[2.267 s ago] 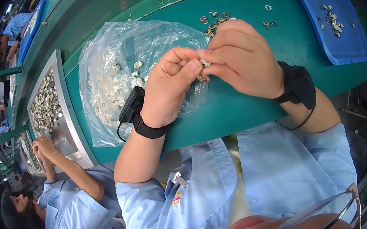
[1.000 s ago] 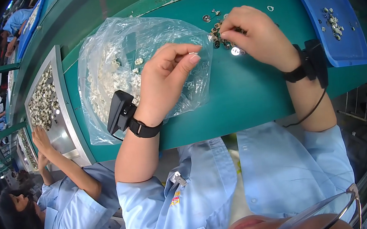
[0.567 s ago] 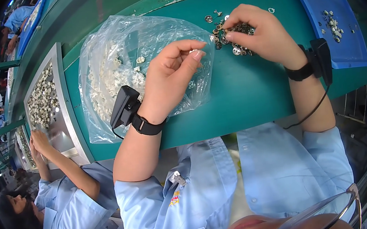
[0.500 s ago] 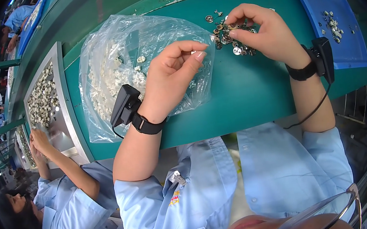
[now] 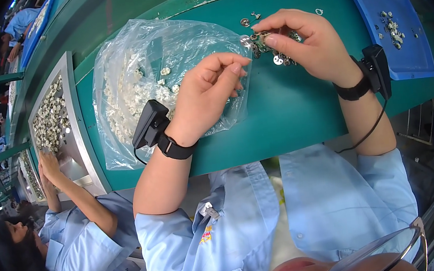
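My left hand (image 5: 211, 94) hovers over the right side of a clear plastic bag (image 5: 184, 32). Its thumb and index finger are pressed together; whatever lies between them is too small to make out. Inside the bag are many small white parts (image 5: 117, 101). To the right, my right hand (image 5: 307, 45) is closed, thumb and index finger pinching a small metal part (image 5: 261, 41) at the pile of metal parts (image 5: 279, 60). A shiny round disc (image 5: 245, 41) shows just left of these fingertips. The palm hides some of the pile.
A blue tray (image 5: 412, 67) with a few small white parts stands at the right. On the left, a metal-rimmed tray (image 5: 71, 71) holds many small parts, and a co-worker's hands (image 5: 48, 168) are at it. Loose metal pieces (image 5: 245, 22) lie behind the pile on the green table (image 5: 300, 110).
My right hand has shifted slightly left and down, drawing the pinched metal part toward my left hand. My left hand's fingers have turned a little, and the white piece at its fingertips no longer shows.
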`<state>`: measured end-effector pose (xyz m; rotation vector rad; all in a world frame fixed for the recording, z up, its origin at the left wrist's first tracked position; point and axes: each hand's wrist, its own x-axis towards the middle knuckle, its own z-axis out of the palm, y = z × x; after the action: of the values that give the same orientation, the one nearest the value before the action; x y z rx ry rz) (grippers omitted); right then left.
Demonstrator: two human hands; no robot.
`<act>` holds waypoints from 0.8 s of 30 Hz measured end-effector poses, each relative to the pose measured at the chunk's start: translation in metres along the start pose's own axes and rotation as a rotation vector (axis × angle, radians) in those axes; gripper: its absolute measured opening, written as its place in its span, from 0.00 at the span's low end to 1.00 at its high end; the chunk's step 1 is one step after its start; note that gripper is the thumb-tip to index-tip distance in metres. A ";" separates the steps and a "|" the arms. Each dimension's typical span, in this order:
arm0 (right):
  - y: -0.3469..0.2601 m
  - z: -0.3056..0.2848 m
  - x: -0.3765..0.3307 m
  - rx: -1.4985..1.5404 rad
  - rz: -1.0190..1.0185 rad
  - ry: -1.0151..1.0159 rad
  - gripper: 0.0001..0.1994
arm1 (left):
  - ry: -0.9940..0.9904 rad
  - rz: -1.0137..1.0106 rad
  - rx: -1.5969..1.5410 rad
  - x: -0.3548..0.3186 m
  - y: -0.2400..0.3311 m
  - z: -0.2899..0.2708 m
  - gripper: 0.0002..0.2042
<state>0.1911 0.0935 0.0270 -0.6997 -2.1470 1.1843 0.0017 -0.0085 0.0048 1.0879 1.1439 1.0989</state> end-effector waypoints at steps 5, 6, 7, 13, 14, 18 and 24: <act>-0.001 0.003 -0.001 0.009 -0.002 0.007 0.09 | 0.005 -0.020 -0.021 0.000 0.001 -0.002 0.09; 0.001 0.003 -0.001 0.012 -0.048 0.020 0.09 | 0.004 -0.021 -0.021 0.000 0.001 -0.002 0.09; 0.003 0.004 0.000 0.015 -0.093 0.032 0.09 | 0.003 -0.019 -0.005 0.000 0.001 -0.002 0.10; 0.002 0.002 -0.001 0.097 0.040 0.005 0.11 | -0.018 -0.039 0.121 -0.002 0.003 -0.001 0.10; 0.002 0.002 -0.001 0.068 0.027 -0.002 0.11 | -0.019 -0.039 0.120 -0.002 0.002 0.000 0.10; 0.004 0.005 -0.001 0.036 0.038 0.010 0.11 | -0.017 -0.029 0.138 -0.003 0.002 0.000 0.10; 0.011 0.001 0.001 -0.201 -0.120 -0.046 0.10 | -0.030 -0.012 0.155 -0.003 0.000 -0.001 0.10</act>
<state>0.1910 0.0988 0.0168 -0.6230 -2.3337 0.9393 0.0005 -0.0112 0.0054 1.2126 1.2261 0.9941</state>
